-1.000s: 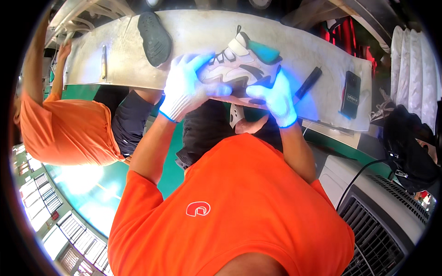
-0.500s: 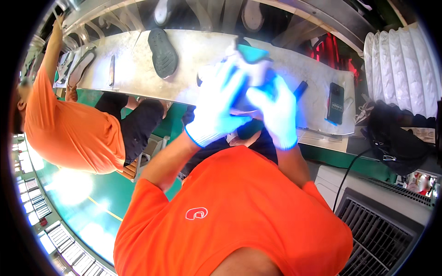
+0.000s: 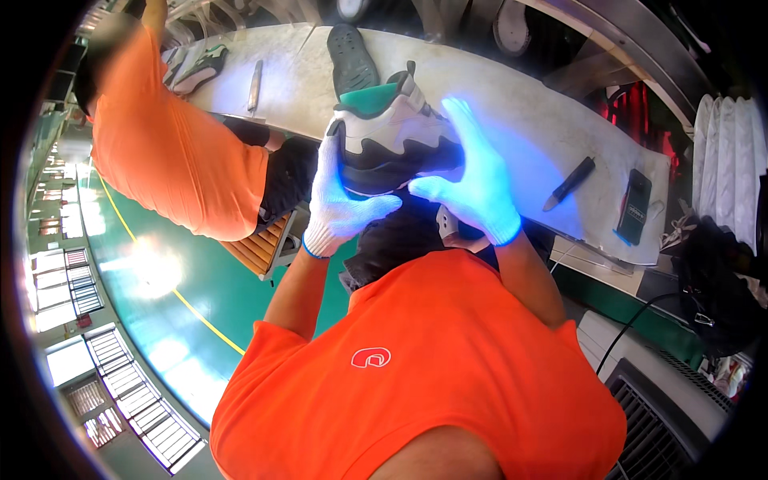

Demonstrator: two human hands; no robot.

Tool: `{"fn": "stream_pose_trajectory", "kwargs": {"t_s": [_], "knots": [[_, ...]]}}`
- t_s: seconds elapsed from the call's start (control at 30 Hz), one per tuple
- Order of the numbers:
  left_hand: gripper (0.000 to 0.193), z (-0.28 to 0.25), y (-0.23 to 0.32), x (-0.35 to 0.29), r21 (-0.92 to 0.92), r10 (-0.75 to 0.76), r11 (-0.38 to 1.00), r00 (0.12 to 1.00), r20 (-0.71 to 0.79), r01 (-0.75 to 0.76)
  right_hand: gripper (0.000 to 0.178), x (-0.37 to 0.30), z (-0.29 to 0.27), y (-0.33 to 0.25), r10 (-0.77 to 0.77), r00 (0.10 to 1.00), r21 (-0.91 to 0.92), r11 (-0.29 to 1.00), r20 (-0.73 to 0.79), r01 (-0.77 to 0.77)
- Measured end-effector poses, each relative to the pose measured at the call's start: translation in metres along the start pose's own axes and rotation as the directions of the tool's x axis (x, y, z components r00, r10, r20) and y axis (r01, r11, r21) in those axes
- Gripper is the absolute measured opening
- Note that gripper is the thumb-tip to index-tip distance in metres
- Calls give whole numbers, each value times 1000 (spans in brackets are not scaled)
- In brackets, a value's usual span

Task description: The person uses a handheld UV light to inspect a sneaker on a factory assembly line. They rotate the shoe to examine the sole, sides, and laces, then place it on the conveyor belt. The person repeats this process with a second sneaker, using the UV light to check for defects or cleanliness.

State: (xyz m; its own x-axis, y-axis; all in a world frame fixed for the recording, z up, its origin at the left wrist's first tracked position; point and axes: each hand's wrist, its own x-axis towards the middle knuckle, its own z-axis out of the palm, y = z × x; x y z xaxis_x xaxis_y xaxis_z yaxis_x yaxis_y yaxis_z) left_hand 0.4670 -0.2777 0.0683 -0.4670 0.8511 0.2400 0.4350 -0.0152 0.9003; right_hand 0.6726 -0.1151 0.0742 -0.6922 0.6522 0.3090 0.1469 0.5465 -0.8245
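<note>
Between my two gloved hands a sneaker (image 3: 392, 152) is held above the near edge of the worktable. Its upper is white and grey with a dark wavy lower part and a green lining at the opening. My left hand (image 3: 338, 204) grips its left end, fingers up along the side and thumb in front. At its right end is my right hand (image 3: 480, 180), thumb under the near side, fingers reaching up behind. Bright blue light falls on that glove. Just beyond the sneaker lies a dark grey shoe sole (image 3: 352, 60) on the table.
A knife (image 3: 570, 184) with a dark handle and a phone (image 3: 634, 206) lie on the worktable (image 3: 552, 120) at right. A slim tool (image 3: 255, 86) lies at left. A person in orange (image 3: 176, 144) sits at left, near another shoe (image 3: 200, 70). A black bag (image 3: 716, 280) is at far right.
The view has shifted, so the table items appear further right. The blurred sneaker has come into plain sight, side-on between my hands, and my hands are further apart around it.
</note>
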Motion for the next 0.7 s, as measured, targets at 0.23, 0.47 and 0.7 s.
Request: {"fn": "stream_pose_trajectory", "kwargs": {"t_s": [0.23,0.47,0.7], "knots": [[127,16,12,9,-37,-31,999,999,-10,30,136,30,18,-2,32,999,-77,997,9,-31],[120,25,23,5,52,-21,998,999,-43,23,138,31,15,-16,212,977,158,965,10,-210],[105,25,41,17,-434,-145,883,984,106,176,127,18,3,-1,151,989,215,966,-9,-146]]}}
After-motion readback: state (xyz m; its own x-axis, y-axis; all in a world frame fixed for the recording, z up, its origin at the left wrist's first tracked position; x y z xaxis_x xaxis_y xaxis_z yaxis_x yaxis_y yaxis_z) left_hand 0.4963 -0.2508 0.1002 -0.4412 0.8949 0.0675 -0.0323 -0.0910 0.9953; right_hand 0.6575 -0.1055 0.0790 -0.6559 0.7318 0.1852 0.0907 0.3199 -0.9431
